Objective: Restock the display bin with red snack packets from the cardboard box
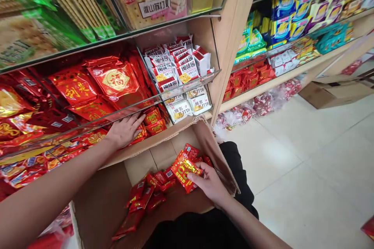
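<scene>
An open cardboard box [102, 198] with several small red packets [142, 198] in it stands against the shelf. Over the box's right part, my right hand [209, 183] pinches a red and gold packet [185, 171] between thumb and fingers. My left hand [125, 129] reaches over the box's far edge to the lower shelf compartment, its fingers spread, resting on or just above red packets [154, 120] there. Its fingertips lie under the glass shelf edge, and I see nothing held in it. Larger red packets [113, 79] fill the compartment above.
White and red packets [181, 62] stand right of the large red ones, above white cracker packets [189, 107]. A wooden upright [230, 39] divides the shelves. Bagged goods [263, 101] and another cardboard box [330, 93] are on the tiled floor [306, 144] at right. Dark-clothed legs [239, 171] are beside my box.
</scene>
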Action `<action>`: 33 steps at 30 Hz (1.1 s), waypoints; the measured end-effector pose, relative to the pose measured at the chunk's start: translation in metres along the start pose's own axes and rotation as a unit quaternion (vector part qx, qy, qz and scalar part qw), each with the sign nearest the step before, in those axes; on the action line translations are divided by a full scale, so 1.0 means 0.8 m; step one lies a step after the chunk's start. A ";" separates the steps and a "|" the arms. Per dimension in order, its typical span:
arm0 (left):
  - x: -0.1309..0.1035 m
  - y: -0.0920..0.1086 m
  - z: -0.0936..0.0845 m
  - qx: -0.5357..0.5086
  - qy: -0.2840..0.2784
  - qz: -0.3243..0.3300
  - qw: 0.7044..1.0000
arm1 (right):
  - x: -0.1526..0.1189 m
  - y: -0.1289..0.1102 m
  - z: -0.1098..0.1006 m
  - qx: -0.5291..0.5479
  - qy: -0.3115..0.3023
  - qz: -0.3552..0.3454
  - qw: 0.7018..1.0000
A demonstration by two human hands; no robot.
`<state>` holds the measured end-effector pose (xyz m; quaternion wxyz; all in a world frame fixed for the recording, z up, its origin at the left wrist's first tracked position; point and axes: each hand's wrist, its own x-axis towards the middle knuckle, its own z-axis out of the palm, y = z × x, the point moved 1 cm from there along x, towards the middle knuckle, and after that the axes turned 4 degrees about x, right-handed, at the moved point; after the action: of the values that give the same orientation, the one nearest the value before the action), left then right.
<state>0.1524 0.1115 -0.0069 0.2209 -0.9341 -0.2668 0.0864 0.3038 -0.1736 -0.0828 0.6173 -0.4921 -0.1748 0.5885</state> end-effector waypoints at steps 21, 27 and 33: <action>-0.075 -0.026 -0.031 -0.120 0.011 0.003 0.993 | -0.012 -0.005 0.007 -0.340 -0.031 -0.065 0.938; -0.120 -0.026 -0.050 -0.253 0.127 -0.032 0.959 | -0.019 -0.086 0.030 -0.364 -0.013 -0.198 0.910; -0.140 -0.018 -0.042 -0.314 0.179 -0.107 0.926 | 0.034 -0.174 0.061 -0.568 -0.014 -0.441 0.695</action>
<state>0.0604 0.0500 0.0341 -0.0313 -0.9215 -0.3347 -0.1947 0.3490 -0.1050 0.0430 0.4068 -0.6068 -0.6814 0.0441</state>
